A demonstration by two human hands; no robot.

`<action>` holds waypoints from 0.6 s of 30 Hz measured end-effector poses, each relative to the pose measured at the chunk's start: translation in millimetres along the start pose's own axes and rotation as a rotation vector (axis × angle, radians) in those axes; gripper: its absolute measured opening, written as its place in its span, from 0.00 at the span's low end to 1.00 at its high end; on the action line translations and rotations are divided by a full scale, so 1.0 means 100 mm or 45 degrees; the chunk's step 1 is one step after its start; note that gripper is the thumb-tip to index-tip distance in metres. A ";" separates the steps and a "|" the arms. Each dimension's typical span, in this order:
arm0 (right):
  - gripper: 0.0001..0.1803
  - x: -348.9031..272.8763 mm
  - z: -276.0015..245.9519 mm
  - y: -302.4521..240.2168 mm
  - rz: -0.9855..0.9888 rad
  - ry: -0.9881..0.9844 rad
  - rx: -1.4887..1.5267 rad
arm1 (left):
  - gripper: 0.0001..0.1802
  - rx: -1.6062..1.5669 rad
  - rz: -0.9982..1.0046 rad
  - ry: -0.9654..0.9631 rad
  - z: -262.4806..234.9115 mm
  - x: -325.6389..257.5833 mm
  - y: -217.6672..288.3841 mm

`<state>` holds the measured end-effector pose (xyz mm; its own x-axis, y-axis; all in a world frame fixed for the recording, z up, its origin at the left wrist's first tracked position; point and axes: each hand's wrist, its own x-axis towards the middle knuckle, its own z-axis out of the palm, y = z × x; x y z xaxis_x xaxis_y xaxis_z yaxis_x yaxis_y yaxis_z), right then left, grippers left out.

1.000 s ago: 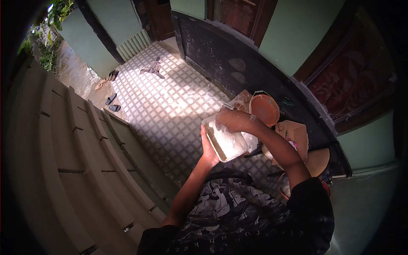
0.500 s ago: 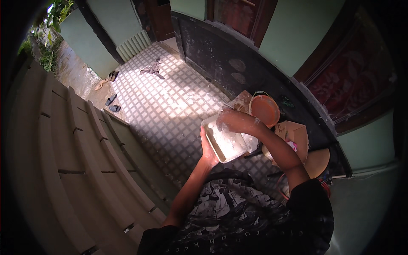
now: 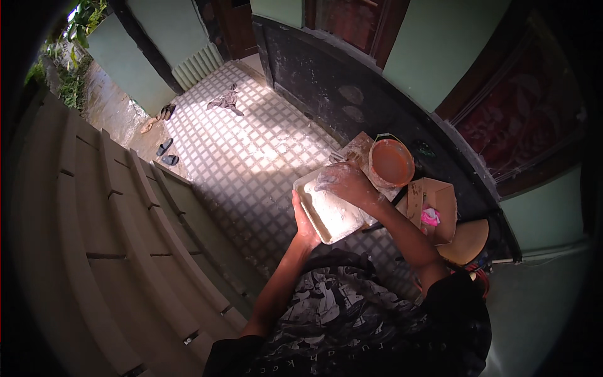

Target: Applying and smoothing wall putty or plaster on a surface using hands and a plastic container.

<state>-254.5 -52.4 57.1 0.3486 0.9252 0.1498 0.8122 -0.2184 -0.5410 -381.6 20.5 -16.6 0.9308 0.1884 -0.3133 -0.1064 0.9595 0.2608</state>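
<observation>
A pale rectangular tray [image 3: 310, 215] tilts in front of my body, with white powdery or pasty stuff [image 3: 338, 215] inside it. Its left side rests in my left hand [image 3: 303, 220], the fingers wrapped round the edge and mostly hidden beneath. Over the tray's far right part lies my right hand [image 3: 347, 185], back upward and smeared with white. The fingers of that hand bend down together at the white stuff; whether anything is between them is hidden.
Beyond my right hand, an orange-brown bucket [image 3: 392, 164] stands by a stained board [image 3: 359, 146]. Nearer are an open cardboard box [image 3: 443, 200] with a pink item and a round tan surface [image 3: 466, 242]. Dark sandals [image 3: 168, 156] and a crumpled cloth [image 3: 226, 102] lie on the tiled floor.
My right hand has drawn slightly nearer over the tray and its forearm has dropped, uncovering more of the bucket and the cardboard box. The tray has shifted slightly left in my left hand.
</observation>
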 end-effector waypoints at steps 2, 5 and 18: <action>0.12 -0.06 0.07 0.09 -0.055 0.042 -0.046 | 0.49 -0.002 0.008 -0.035 0.00 0.01 -0.03; 0.11 -0.13 0.13 0.23 -0.063 0.256 0.049 | 0.50 0.044 0.039 0.037 0.05 0.02 -0.05; 0.22 -1.12 0.32 1.44 0.622 0.651 0.473 | 0.45 0.211 0.213 0.341 -0.18 0.12 -0.14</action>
<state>-191.4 -177.9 -64.2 0.8694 0.4748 0.1368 0.3343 -0.3613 -0.8705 -374.8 13.5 -40.2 0.7784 0.4093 -0.4760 -0.1709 0.8678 0.4667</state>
